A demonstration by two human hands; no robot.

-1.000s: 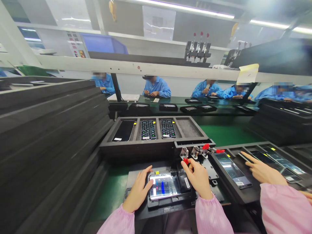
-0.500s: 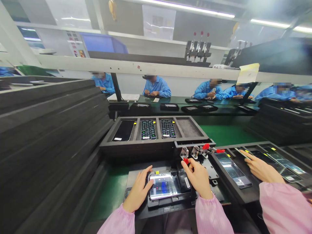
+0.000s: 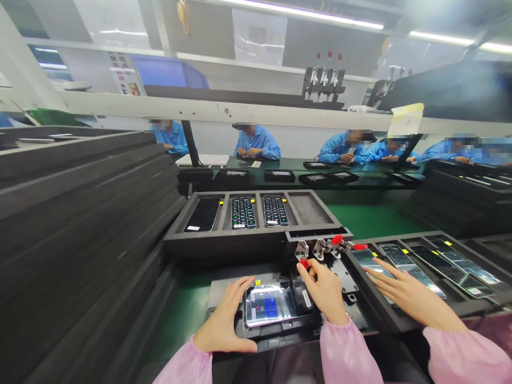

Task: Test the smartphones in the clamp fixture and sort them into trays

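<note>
A smartphone (image 3: 272,304) with a lit screen lies in a black test fixture (image 3: 256,332), a yellow tab at its upper edge. My left hand (image 3: 226,320) is open around the phone's left end, fingers by the upper corner and thumb stretched along the fixture's front. My right hand (image 3: 326,288) is closed on the red handle (image 3: 304,263) of a toggle clamp, just right of the phone. Two more toggle clamps (image 3: 336,246) with red tips stand beside it. A co-worker's hand (image 3: 408,290) with a pink sleeve reaches over phones at the right.
Behind the fixture sits a foam tray (image 3: 256,237) with three phones in its compartments. Another tray (image 3: 386,314) with several phones lies at the right. A tall stack of black trays (image 3: 88,240) borders the left. Co-workers in blue sit across the bench.
My left thumb has moved off the phone toward the fixture's front edge, and the hand has spread. The co-worker's hand has put a phone in the right tray and shifted left.
</note>
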